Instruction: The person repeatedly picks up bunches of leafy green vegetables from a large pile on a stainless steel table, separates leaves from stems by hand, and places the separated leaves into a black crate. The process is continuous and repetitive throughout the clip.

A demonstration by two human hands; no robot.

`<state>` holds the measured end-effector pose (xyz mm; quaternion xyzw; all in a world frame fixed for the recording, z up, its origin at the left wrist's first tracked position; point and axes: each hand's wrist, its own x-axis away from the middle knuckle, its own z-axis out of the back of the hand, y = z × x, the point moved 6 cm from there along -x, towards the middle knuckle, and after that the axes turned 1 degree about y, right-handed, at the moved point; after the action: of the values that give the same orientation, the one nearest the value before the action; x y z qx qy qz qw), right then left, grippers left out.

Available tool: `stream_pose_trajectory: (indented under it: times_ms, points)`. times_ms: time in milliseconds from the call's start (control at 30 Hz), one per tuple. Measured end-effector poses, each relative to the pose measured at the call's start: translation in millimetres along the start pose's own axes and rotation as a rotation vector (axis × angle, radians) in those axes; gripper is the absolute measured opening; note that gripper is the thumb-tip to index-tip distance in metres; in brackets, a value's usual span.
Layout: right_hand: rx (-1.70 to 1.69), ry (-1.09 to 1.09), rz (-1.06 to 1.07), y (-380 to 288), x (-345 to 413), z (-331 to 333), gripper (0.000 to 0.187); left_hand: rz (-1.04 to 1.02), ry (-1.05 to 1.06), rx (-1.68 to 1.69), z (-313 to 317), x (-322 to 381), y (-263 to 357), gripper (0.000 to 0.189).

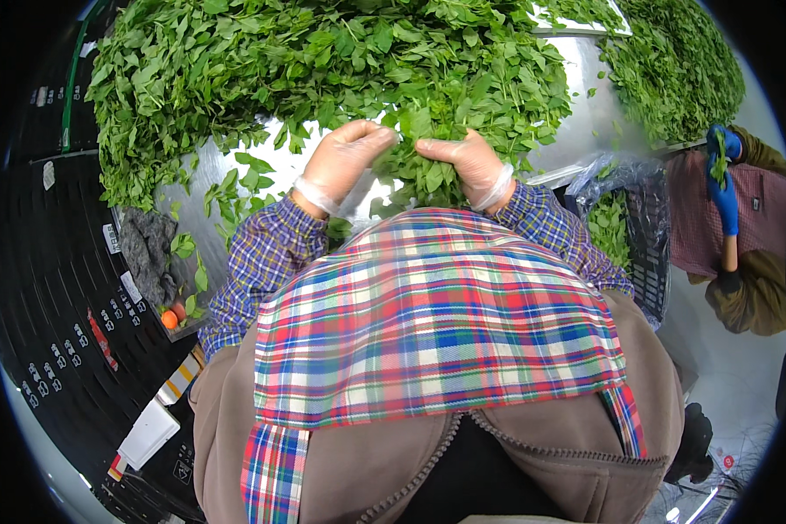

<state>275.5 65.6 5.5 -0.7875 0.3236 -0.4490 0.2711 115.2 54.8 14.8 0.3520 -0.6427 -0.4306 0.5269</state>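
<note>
My right hand [468,164], in a clear thin glove, grips a bunch of green leafy stems [426,157] with the thumb laid across it. Just left of that bunch, my left hand [348,160] wears a similar glove, thumb pressed to curled fingers. Whether a stem or leaf is pinched in it cannot be made out. Beyond both hands spreads a large heap of leafy greens [268,65] on a shiny metal table [193,180]. Loose sprigs [242,183] lie on the metal left of my left hand.
On my right stands a black crate [648,249] lined with clear plastic, holding greens [609,226]. A co-worker's blue-gloved hand [724,190] is beyond it, near another heap of greens [674,72]. Black crates [59,262] line the left side. Dark grey cloth [145,252] lies at the table corner.
</note>
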Motion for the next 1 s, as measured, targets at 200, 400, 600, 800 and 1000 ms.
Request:
stream_pose_trajectory:
  times_ms: [200, 400, 600, 800, 1000]
  points:
    - [0.102, -0.013, 0.111, -4, 2, -1, 0.034, 0.061, -0.018, -0.061, -24, -9, -11, 0.019]
    - [0.168, 0.034, 0.136, -3, 0, 1, 0.034, 0.02, 0.019, 0.068, -22, -13, -14, 0.019]
    - [-0.038, -0.032, 0.059, 0, -4, 2, 0.031, 0.108, -0.083, 0.323, -22, -11, -19, 0.024]
    - [-0.27, 0.028, -0.172, 8, -7, 9, 0.028, 0.05, -0.143, 0.507, -21, -7, -13, 0.026]
    - [-0.381, 0.094, -0.162, 4, -9, 32, 0.022, 0.096, -0.182, 0.341, 27, 8, 5, 0.026]
